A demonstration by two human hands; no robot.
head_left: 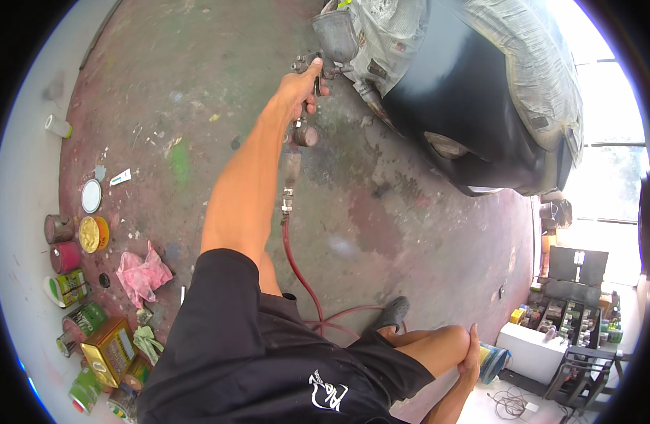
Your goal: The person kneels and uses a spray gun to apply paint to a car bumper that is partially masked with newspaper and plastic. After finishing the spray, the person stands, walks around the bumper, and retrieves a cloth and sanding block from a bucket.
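I have the spray gun (332,69) near the top of my view, lifted over the stained floor (233,85). The left hand (298,90) is wrapped around its grip, thumb up on the body and fingertips curled round the far side. The grey cup (337,39) sits on top, right by the masking sheet (544,78) around a glossy black car panel (459,92); I can't tell whether they touch. That panel is what blocks me to the right.

Below the grip I see a round fitting (307,136), then a red hose (292,258) running back towards the body and looping near the clog (393,313). The right hand (470,357) holds nothing that I can see, its fingers extended along the knee (448,346).

Along the left wall I count several cans, with a gold tin (109,351), a yellow tub (93,234) and a crumpled pink bag (143,272) beside them. Far right, a white box (531,351) stands near a rack of bottles (569,321).
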